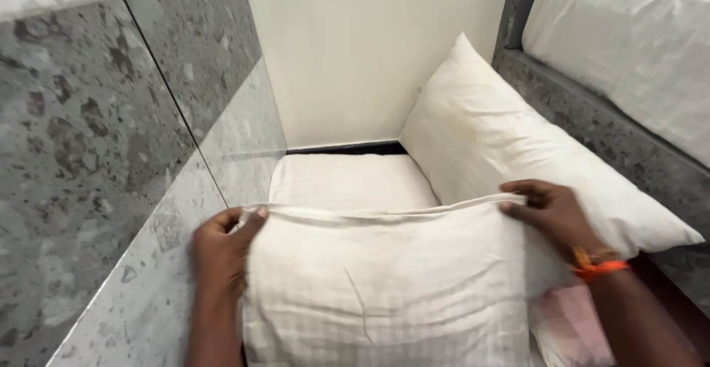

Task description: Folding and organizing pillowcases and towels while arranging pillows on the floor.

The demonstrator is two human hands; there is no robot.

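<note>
A grey speckled stone wall (81,153) closes the left; a plain white pillow (503,130) leans far right. Nearest, the white checked-weave cotton pillow (384,286) lies with its long axis left-to-right, its far seam pinched at each corner by left hand (222,252) and right hand (551,212), both equally near. Its near edge is cut off.

Matt woven-cloth pillow (384,286) beside glossy speckled stone wall (89,153).
</note>
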